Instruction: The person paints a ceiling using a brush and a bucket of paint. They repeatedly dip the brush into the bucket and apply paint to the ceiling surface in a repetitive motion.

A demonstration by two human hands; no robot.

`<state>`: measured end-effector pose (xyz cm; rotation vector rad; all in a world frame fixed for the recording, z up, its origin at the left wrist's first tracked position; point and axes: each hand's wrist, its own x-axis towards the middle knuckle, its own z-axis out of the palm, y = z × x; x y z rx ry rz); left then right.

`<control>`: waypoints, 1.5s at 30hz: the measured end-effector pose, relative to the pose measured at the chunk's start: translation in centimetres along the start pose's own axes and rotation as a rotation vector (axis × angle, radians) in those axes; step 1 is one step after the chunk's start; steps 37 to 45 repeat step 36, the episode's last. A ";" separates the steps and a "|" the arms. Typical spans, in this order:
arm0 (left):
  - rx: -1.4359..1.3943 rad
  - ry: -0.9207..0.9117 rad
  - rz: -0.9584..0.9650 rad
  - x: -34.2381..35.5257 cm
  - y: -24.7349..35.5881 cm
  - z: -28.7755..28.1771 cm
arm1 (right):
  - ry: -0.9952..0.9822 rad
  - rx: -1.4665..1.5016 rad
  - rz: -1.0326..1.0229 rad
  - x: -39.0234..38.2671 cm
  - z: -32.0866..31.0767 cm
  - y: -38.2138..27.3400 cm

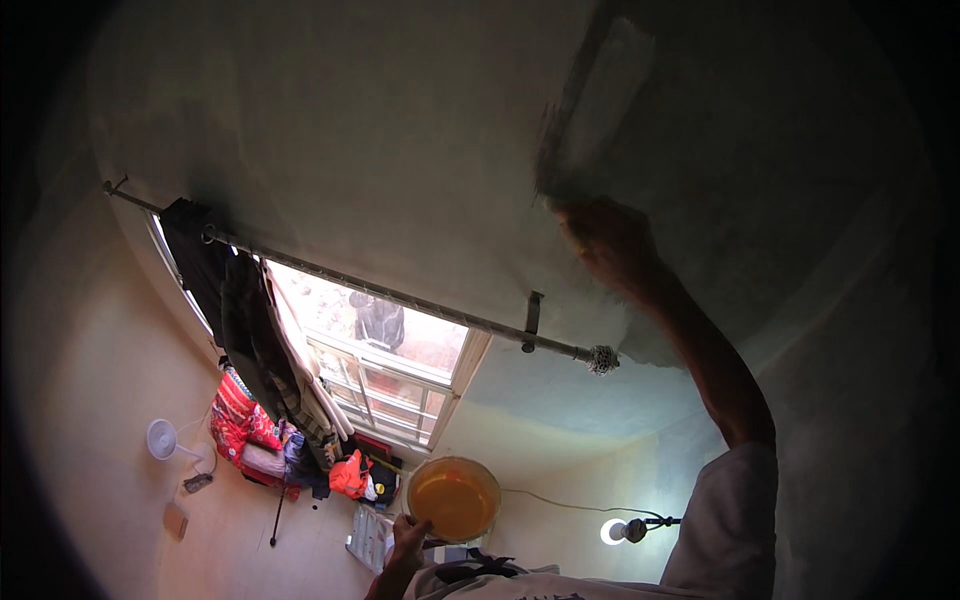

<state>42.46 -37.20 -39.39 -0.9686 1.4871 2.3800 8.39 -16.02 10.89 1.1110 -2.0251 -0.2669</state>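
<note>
My left hand [408, 538], low in the picture, grips the near rim of a round tub [488, 482] whose inside looks orange-brown. Whether that colour is liquid or the tub itself I cannot tell. Raised high, my right hand [610, 240] is closed against the grey plastered wall [400, 120]. Something small and pale shows at its fingertips, too dark and blurred to name. Just above these fingers, a dark streaky patch [560, 150] with ragged edges borders a paler smear [610, 90] on the wall.
Below my right hand runs a metal curtain rod [400, 295] with a round end knob [603, 360]. Dark curtains [250, 320] hang beside a bright window [400, 350]. A lit bulb [613, 532], a white fan-like object [162, 440] and red bundled cloth [235, 415] are lower down.
</note>
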 end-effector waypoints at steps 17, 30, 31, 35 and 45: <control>-0.082 0.016 -0.026 -1.9 1.8 1.2 | 0.199 -0.239 -0.141 0.6 1.3 0.4; -0.088 -0.049 -0.043 -0.7 0.2 0.1 | 0.200 0.051 0.201 3.3 -0.4 2.9; -0.078 -0.046 -0.043 -0.5 0.0 0.0 | 0.243 0.006 0.202 3.9 -1.2 3.6; -0.050 -0.033 -0.047 0.6 -2.0 -0.7 | 0.298 -0.186 0.076 5.2 -3.4 3.6; -0.044 -0.038 -0.049 1.0 -2.4 -0.8 | 0.297 -0.189 0.075 5.3 -3.5 3.6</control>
